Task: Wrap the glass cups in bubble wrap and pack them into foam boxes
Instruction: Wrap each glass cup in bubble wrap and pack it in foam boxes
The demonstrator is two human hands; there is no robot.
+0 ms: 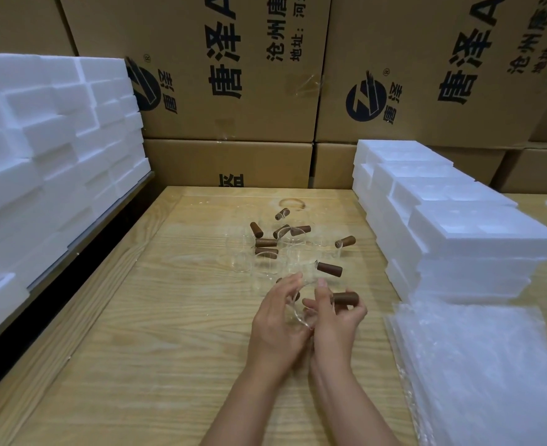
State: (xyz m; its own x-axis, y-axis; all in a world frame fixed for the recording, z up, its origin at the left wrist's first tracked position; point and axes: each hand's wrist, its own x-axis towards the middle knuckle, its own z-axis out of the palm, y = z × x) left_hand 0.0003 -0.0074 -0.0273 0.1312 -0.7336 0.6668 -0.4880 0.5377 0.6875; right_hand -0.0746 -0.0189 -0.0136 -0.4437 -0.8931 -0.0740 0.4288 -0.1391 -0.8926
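Left hand (278,320) and right hand (336,326) are curled round one glass cup (308,289) over the surface (169,317), near the other cups (275,252), so pick-up is judged in hand and carriage to the bubble wrap (478,365) is called for next.

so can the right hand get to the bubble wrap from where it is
Probably yes: the right hand has the bubble wrap close beside it, nothing between. But it and the left hand both hold a glass cup.

Foam boxes (452,226) and glass cups (293,251) hem the bare tabletop (169,317).
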